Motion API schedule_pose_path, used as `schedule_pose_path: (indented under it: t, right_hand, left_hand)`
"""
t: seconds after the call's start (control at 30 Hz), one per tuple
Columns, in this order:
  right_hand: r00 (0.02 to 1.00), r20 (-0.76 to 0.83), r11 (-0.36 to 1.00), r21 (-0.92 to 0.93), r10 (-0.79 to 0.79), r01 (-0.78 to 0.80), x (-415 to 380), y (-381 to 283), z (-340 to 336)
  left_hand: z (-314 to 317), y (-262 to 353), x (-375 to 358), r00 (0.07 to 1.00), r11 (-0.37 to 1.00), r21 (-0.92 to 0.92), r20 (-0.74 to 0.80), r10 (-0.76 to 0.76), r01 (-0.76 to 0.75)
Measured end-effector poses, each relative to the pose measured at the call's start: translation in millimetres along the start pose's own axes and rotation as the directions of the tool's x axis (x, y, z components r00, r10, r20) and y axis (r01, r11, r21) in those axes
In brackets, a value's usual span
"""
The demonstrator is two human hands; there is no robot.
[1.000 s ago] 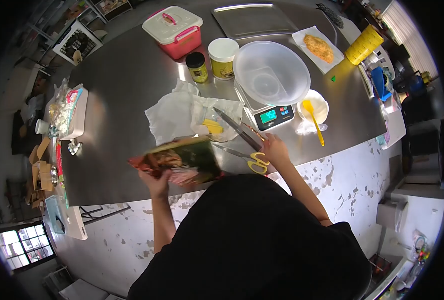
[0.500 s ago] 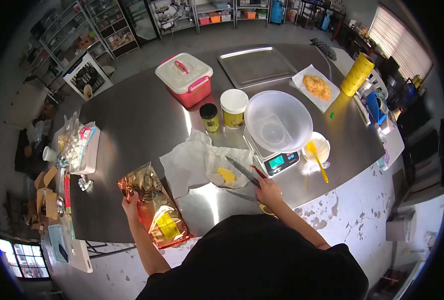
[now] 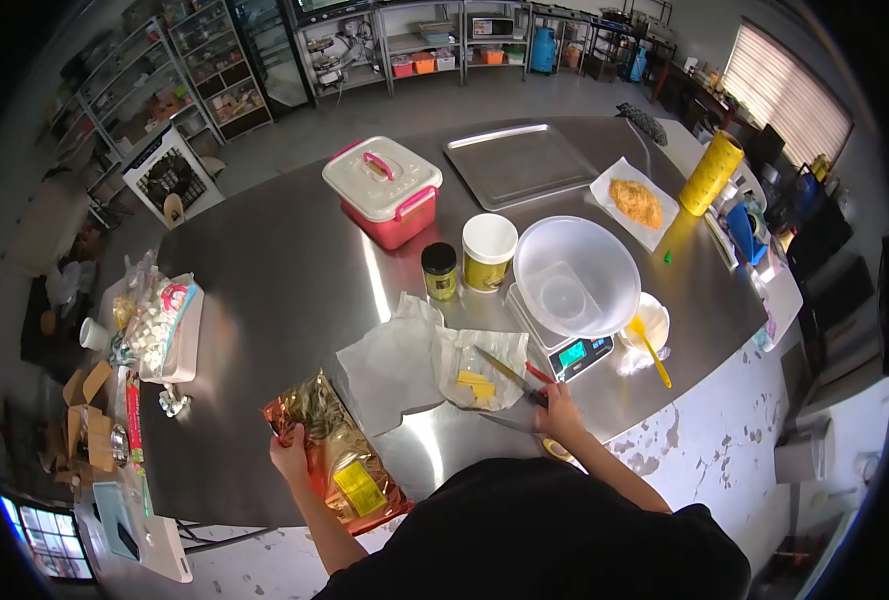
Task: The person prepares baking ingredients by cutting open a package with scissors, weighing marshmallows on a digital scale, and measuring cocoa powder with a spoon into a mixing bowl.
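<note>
My left hand [image 3: 289,450] is closed on the left edge of a shiny red and gold foil bag [image 3: 339,455] lying on the metal table. My right hand [image 3: 561,412] is closed around the handle of a knife [image 3: 507,372], whose blade points up and left over white paper. Yellow slices [image 3: 475,384] lie on that paper [image 3: 447,345]. Scissors [image 3: 509,425] with yellow handles rest near my right hand, partly hidden. Just beyond it is a lit digital scale [image 3: 576,354] bearing a clear plastic bowl [image 3: 576,275].
A yellow spatula [image 3: 654,355] leans in a small white bowl [image 3: 652,315] at right. Behind stand a black-lidded jar [image 3: 439,270], a white-lidded tub [image 3: 488,253], a red and white box [image 3: 384,190] and a metal tray [image 3: 519,165]. Bagged marshmallows [image 3: 156,325] lie left.
The camera view has shifted, so the table items appear lower and mostly further right. Both hands keep their holds on the bag and the knife.
</note>
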State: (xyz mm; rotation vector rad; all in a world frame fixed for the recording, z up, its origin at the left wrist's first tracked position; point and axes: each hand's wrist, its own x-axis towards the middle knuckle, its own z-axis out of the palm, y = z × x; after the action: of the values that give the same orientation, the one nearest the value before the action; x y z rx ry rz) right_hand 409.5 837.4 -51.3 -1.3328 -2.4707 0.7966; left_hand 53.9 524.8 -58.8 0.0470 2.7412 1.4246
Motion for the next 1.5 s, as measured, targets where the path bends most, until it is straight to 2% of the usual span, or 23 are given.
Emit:
schedule_pose_path:
  t: [0.1, 0.23, 0.37, 0.43, 0.47, 0.5, 0.57, 0.6, 0.67, 0.7, 0.77, 0.83, 0.87, 0.93, 1.0, 1.03, 1.1, 1.13, 1.2, 1.33, 1.4, 1.43, 1.5]
  right_hand:
    - [0.996, -0.071, 0.998, 0.032, -0.054, 0.056, -1, 6, 5]
    - [0.996, -0.090, 0.996, 0.089, 0.016, -0.008, -3, -6, -2]
    - [0.984, -0.180, 0.991, 0.128, -0.007, 0.030, -7, -23, -14]
    - [0.994, -0.017, 0.940, 0.327, 0.108, -0.097, -9, -39, -29]
    - [0.997, -0.045, 0.896, 0.442, 0.059, -0.033, -8, -21, -12]
    - [0.997, -0.047, 0.897, 0.441, 0.060, -0.034, -8, -23, -14]
    - [0.935, 0.324, 0.509, 0.785, 0.147, -0.352, -8, -27, -18]
    - [0.935, 0.324, 0.510, 0.785, 0.146, -0.352, -8, -30, -20]
    - [0.893, 0.443, 0.267, 0.853, 0.086, -0.449, -11, -37, -26]
    - [0.890, 0.450, 0.268, 0.850, 0.080, -0.454, -12, -39, -28]
    - [0.860, 0.509, 0.237, 0.830, 0.050, -0.505, -12, -43, -29]
    - [0.853, 0.521, 0.237, 0.827, 0.019, -0.510, -11, -45, -27]
    - [0.854, 0.520, 0.232, 0.830, 0.007, -0.507, -11, -46, -26]
    - [0.853, 0.522, 0.296, 0.815, 0.000, -0.498, -11, -49, -27]
    - [0.858, 0.513, 0.355, 0.801, 0.005, -0.481, -12, -49, -28]
    - [0.864, 0.504, 0.362, 0.804, 0.004, -0.471, -12, -47, -28]
    - [0.872, 0.490, 0.369, 0.810, 0.003, -0.457, -12, -43, -28]
    - [0.876, 0.483, 0.383, 0.806, 0.016, -0.451, -12, -41, -28]
    - [0.885, 0.465, 0.411, 0.803, 0.021, -0.432, -10, -36, -29]
    - [0.882, 0.470, 0.422, 0.794, 0.028, -0.437, -8, -27, -27]
    - [0.878, 0.478, 0.411, 0.795, 0.028, -0.446, -7, -24, -23]
    - [0.874, 0.485, 0.409, 0.793, 0.024, -0.451, -6, -25, -21]
    - [0.867, 0.497, 0.439, 0.774, 0.022, -0.455, -2, -29, -18]
  left_hand:
    - [4, -15, 1, 0.997, 1.000, 0.018, -0.072, 0.015, -0.014]
    - [4, -12, -2, 0.993, 0.998, 0.069, -0.116, 0.019, -0.011]
    - [5, -10, -4, 0.992, 0.960, 0.277, -0.128, -0.006, 0.042]
    - [10, -22, 2, 0.991, 0.958, 0.284, -0.135, -0.001, 0.040]
    - [13, -27, 4, 0.988, 0.954, 0.298, -0.153, 0.011, 0.036]
    - [12, -25, 3, 0.988, 0.954, 0.297, -0.151, 0.011, 0.034]
    - [8, -22, 3, 0.984, 0.942, 0.334, -0.175, 0.021, 0.039]
    - [8, -15, 1, 0.984, 0.942, 0.333, -0.175, 0.020, 0.040]
    - [14, 10, -10, 0.847, 0.899, 0.419, -0.426, 0.318, -0.126]
    - [19, 25, -14, 0.845, 0.898, 0.423, -0.432, 0.315, -0.118]
    - [34, 55, -15, 0.899, 0.924, 0.168, -0.224, 0.375, -0.343]
    - [73, 51, -2, 0.788, 0.791, 0.104, -0.076, 0.611, -0.603]
    - [87, 64, 0, 0.741, 0.728, 0.138, 0.090, 0.665, -0.671]
    - [123, 89, 6, 0.609, 0.610, 0.050, 0.164, 0.776, -0.791]
    - [146, 123, 10, 0.579, 0.624, -0.051, 0.317, 0.751, -0.780]
    - [162, 123, 19, 0.583, 0.625, -0.050, 0.310, 0.751, -0.779]
    - [185, 130, 27, 0.593, 0.598, 0.147, 0.443, 0.672, -0.788]
    - [188, 137, 31, 0.590, 0.596, 0.144, 0.441, 0.676, -0.790]
    - [193, 151, 40, 0.681, 0.698, 0.330, 0.666, 0.305, -0.636]
    - [196, 146, 54, 0.653, 0.803, 0.221, 0.714, 0.253, -0.553]
    - [193, 141, 53, 0.528, 0.762, 0.173, 0.812, 0.248, -0.624]
    - [189, 143, 52, 0.533, 0.763, 0.180, 0.811, 0.242, -0.621]
    - [181, 154, 44, 0.407, 0.905, 0.228, 0.911, -0.068, -0.360]
